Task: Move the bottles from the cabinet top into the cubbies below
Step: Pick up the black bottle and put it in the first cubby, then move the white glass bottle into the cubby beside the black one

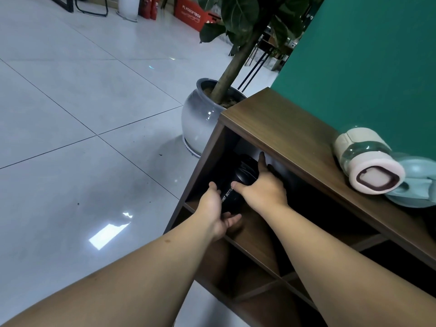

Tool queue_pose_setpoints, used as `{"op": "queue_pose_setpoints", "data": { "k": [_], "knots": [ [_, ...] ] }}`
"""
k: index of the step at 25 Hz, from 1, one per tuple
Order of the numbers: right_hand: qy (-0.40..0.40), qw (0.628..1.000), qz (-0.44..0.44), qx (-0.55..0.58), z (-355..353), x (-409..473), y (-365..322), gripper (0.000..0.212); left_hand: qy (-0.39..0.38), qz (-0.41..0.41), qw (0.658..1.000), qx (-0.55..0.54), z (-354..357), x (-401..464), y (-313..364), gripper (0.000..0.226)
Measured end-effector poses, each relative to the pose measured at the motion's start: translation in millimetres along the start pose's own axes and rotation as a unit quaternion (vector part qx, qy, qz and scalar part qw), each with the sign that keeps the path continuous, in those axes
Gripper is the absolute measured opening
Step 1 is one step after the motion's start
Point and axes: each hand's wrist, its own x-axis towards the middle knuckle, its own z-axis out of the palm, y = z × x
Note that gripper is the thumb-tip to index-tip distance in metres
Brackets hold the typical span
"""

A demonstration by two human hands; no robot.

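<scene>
pale tiled floor (70, 119) fills the left half w/ window glare on it. green wall (368, 67) rises behind the wood cabinet (295, 138), which runs diagonally from upper centre to the right edge, open cubbies under its top. big potted plant, grey round pot (200, 119), stands on the floor just beside the cabinet's far end; trunk and dark leaves go up out of frame. red box (188, 17) w/ white lettering far back on the floor.

both bare forearms reach in from the bottom toward the top-row end cubby (212, 161). black bottle (232, 185), white lettering "sport bottle" partly readable, sits in that cubby's opening, tilted w/ its top pointing deeper in. left hand (215, 213) cups it from below/left side, thumb up on the side, fingers curled under. right hand (262, 187) grips it from above/right, thumb across the front, index finger stretched up along the cap end. so both hands are clamped on the same bottle, close together. can't tell if its base touches the shelf.

on the cabinet top, near the right edge: pink-and-clear bottle (368, 161) lying on its side, base toward camera, cream lid at the far end. just behind it, touching, a pale teal bottle (415, 185), partly cut off by the frame.
</scene>
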Motion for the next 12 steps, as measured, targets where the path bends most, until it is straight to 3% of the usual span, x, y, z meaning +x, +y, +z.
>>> {"op": "queue_pose_setpoints", "data": {
  "k": [4,7,10,12],
  "knots": [
    [0.024,0.998,-0.046,0.032,-26.9,-45.3,-5.8,0.088,0.0,0.012,0.996,0.087,1.6,-18.1,1.7,0.038],
    [0.04,0.987,-0.148,0.056,-59.4,-105.5,7.2,0.059,-0.018,0.026,0.983,0.18,12.3,-52.2,-5.1,0.039],
    [0.177,0.963,-0.202,0.026,-115.2,-141.1,37.3,0.039,-0.058,0.033,0.965,0.252,43.9,-114.4,-21.6,0.035],
    [0.26,0.952,-0.159,-0.001,-152.1,-138.6,52.5,0.044,-0.103,0.034,0.961,0.255,68.9,-150.0,-33.7,0.041]
  ]
}}
